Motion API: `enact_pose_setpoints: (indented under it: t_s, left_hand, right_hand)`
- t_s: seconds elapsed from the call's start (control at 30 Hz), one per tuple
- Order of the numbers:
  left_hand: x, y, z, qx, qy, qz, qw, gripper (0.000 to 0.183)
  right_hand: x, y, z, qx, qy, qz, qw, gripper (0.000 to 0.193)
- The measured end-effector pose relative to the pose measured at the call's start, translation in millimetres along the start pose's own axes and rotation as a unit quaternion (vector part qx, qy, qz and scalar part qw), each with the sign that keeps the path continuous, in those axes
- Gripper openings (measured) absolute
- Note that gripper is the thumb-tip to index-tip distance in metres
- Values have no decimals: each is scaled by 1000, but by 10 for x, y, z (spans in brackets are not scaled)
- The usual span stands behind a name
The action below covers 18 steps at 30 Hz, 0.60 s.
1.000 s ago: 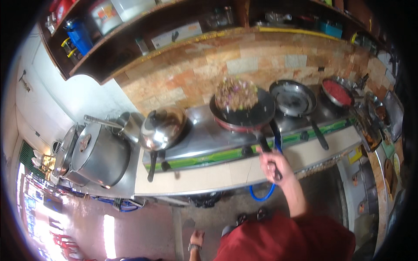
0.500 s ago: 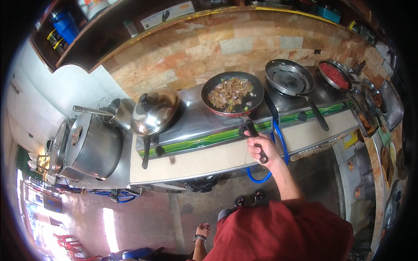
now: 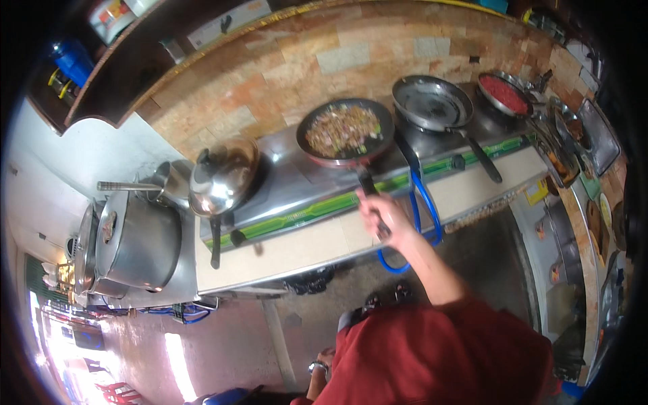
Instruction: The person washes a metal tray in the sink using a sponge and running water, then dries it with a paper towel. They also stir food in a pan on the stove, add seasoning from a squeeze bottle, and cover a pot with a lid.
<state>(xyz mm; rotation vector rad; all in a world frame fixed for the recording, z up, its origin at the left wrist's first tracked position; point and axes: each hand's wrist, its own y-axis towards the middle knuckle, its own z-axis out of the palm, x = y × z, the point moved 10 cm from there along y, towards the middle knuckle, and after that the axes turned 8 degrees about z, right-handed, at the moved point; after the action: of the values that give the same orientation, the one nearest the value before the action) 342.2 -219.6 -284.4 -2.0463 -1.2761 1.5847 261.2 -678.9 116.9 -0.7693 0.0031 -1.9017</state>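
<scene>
My right hand is closed around the black handle of a frying pan over the stove. Chopped, browned food with pale and green bits lies spread over the pan's dark inside. My left hand hangs low beside my body, apart from the stove; its fingers are partly hidden and I see nothing in it. To the right of the held pan is another frying pan with a greasy, dark bottom, its handle pointing toward me.
Left on the metal stove sits a pan under a domed lid. Large stockpots stand farther left. A pan of red food is at the far right. A blue hose loops over the counter's front edge. Overhead runs a shelf.
The food, earlier heaped together, now spreads more widely in the held pan. My right hand still grips the handle. My left hand has drawn closer to my body. The whole view has shifted.
</scene>
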Motion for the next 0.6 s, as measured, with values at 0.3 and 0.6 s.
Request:
enact_pose_setpoints:
  t_s: [0.3,0.6]
  left_hand:
    - [103,350,31,8,-176,-50,983,20]
    - [-541,-378,-93,-37,-124,-7,992,28]
  right_hand:
    - [274,-537,454,35,51,26,998,11]
    - [183,-58,123,60,103,41,992,22]
